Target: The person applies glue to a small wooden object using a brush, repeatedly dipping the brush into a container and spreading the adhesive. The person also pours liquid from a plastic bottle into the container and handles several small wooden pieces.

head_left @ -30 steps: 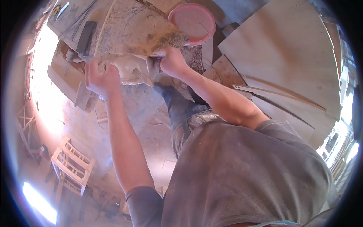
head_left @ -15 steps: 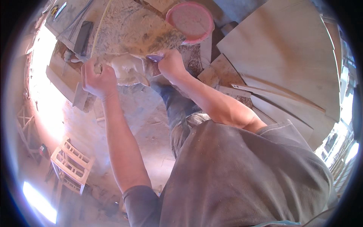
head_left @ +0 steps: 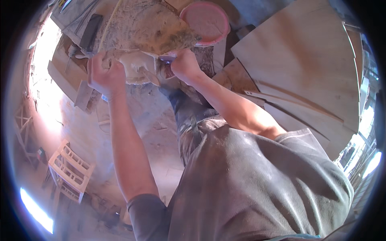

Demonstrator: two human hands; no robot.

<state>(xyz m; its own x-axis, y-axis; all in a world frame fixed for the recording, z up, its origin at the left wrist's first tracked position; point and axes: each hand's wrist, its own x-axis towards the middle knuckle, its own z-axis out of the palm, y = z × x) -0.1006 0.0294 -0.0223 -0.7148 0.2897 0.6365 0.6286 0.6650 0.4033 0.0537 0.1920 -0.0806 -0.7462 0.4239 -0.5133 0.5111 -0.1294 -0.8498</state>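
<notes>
Head: right hand (head_left: 185, 66) apparently holds purplish object (head_left: 167, 58).

Rough, matt, crusted board (head_left: 140, 30) at eleven o'clock; smooth wooden sheet (head_left: 301, 60) at two; matt cloth shirt (head_left: 257, 184) at five; wooden chair (head_left: 82, 182) at eight.

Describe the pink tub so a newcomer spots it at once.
Start at the big pale board, upper right. Left of it, just beyond the person's right hand, is the tub. Its round pink rim stands out from the straight-edged board.
</notes>
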